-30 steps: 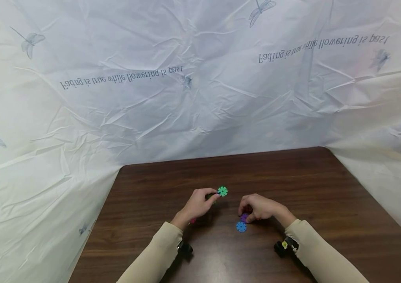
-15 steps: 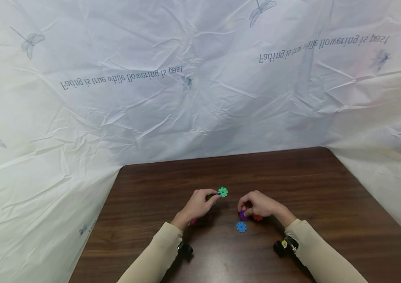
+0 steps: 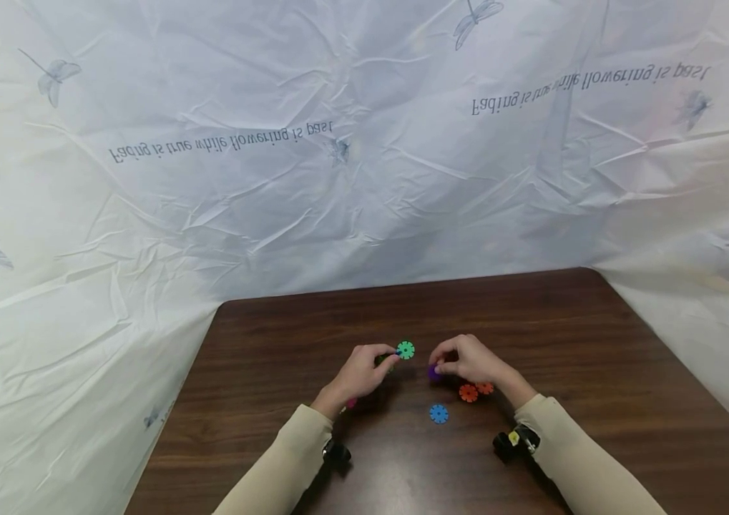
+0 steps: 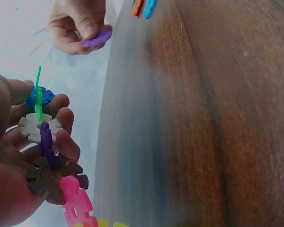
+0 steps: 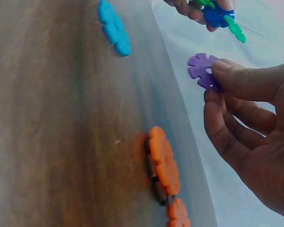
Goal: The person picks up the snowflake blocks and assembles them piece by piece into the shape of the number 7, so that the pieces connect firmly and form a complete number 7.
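Note:
My left hand (image 3: 362,372) pinches the blue disc (image 4: 46,97) of a chain of notched, flower-shaped interlocking discs. Green pieces, a white disc (image 4: 34,127), a purple one (image 4: 47,142), a dark brown one (image 4: 54,182), a pink one (image 4: 77,204) and a yellow one are slotted along it, running down over the palm. The green end disc (image 3: 405,350) sticks out past the fingertips toward the right. My right hand (image 3: 472,360) pinches a single purple disc (image 5: 199,71) between thumb and fingers, above the table. The purple disc and the chain are apart.
On the brown wooden table (image 3: 531,315) lie a blue disc (image 3: 438,414) and two orange discs, the nearer orange disc (image 3: 468,393) by the right wrist. Something dark lies beneath the orange ones in the right wrist view. A printed white sheet (image 3: 364,214) hangs behind the table.
The right hand has taken the purple disc from beside the blue disc, lifted it and moved away from me. The orange discs have come into sight. The left hand stays almost still.

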